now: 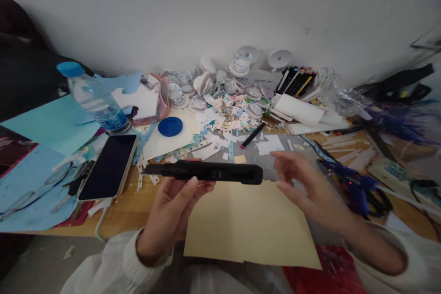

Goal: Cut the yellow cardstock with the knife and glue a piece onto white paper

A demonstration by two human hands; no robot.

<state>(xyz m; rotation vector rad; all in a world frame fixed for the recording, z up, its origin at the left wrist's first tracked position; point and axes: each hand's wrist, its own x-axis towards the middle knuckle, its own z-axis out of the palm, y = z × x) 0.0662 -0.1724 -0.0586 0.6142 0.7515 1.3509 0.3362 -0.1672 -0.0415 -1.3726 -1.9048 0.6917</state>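
Wooden tabletop point(138, 206), littered with craft scraps, runs back to a plain white wall. Nearest, a sheet of cream paper point(248, 229) lies in front of the person, its near edge hanging over the lap and its lower corners cut off by white sleeves. Above it the left hand point(172, 206) grips a black utility knife point(210, 171) held level, fingers closed around its blade end while the thumb runs along the underside; the handle sticks out to the right. The right hand point(306, 188) hovers just beside that handle, fingers spread and blurred, touching nothing that can be made out. Left of the knife rests a dark smartphone point(108, 167); right of the hands lies a blue glue gun point(354, 183), partly hidden by the wrist. Farther back stand a tilted water bottle point(94, 101), a blue lid point(170, 126), a heap of paper snippets point(227, 117) and markers point(298, 80) by the wall.
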